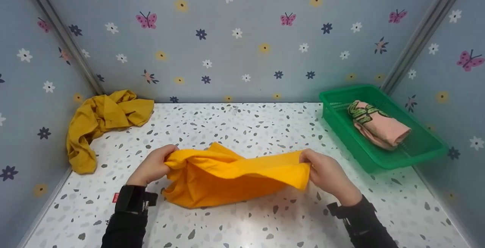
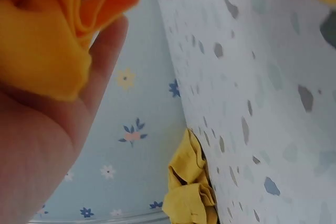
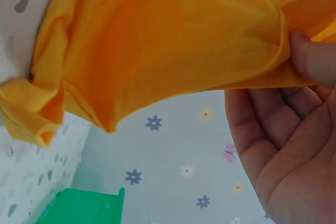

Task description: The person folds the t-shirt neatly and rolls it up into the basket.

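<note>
A bright orange-yellow cloth (image 1: 242,180), which looks like a garment, stretches between both hands over the speckled tabletop. My left hand (image 1: 153,166) grips its bunched left end; in the left wrist view the gathered folds (image 2: 47,35) lie against the palm and fingers. At the opposite end my right hand (image 1: 327,172) pinches a corner between thumb and fingers. The right wrist view shows the thumb (image 3: 315,59) pressed on the fabric, with a loose flap (image 3: 31,111) hanging at the left. Between the hands the upper edge sags, and the lower part droops close over the table.
A mustard-yellow cloth (image 1: 110,115) lies crumpled at the back left, against the wall. At the back right stands a green plastic basket (image 1: 352,142) holding a folded pink garment (image 1: 382,127) with a green print. Flower-patterned panels (image 1: 242,43) enclose the speckled table (image 1: 235,127).
</note>
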### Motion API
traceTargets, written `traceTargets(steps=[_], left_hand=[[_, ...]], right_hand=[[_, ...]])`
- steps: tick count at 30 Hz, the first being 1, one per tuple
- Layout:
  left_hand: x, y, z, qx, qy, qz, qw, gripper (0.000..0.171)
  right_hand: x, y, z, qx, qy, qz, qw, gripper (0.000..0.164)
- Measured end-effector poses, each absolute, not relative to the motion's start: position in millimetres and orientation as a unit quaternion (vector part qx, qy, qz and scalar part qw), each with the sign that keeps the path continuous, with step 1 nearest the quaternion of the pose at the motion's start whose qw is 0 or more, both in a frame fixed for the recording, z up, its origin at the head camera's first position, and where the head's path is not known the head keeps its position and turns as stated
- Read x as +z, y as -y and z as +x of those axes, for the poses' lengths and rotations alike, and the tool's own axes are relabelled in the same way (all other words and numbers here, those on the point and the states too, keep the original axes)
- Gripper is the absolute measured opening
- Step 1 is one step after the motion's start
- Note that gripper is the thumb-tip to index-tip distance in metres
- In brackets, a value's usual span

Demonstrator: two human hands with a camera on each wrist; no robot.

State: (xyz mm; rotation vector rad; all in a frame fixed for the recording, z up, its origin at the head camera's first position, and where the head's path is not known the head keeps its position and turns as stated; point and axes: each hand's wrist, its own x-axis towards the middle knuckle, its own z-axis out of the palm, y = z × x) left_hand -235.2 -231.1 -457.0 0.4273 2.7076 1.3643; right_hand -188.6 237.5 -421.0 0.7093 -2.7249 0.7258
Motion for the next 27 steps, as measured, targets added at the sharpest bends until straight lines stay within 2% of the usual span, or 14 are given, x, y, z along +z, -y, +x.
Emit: traceTargets(steps=[10, 14, 17, 23, 27], left_hand=[[-414, 219, -199, 0.439, -0.877, 0.193, 0.011, 0.029], [-416, 223, -196, 0.410, -0.884, 0.225, -0.006, 0.035], [-411, 222, -190, 0.390, -0.889, 0.239, 0.006, 0.035], [-413, 219, -192, 0.352, -0.913, 0.186, 0.088, 0.022], [-418, 216, -211, 0.335, -0.925, 0.152, 0.093, 0.015]], right_hand=[[-394, -254, -169, 0.284, 0.907, 0.269, 0.153, 0.036], [-390, -258, -164, 0.282, 0.899, 0.291, 0.166, 0.039], [-389, -261, -161, 0.269, 0.898, 0.305, 0.169, 0.039], [-399, -267, -171, 0.232, 0.917, 0.304, 0.116, 0.029], [-410, -262, -199, 0.225, 0.938, 0.255, 0.060, 0.019]])
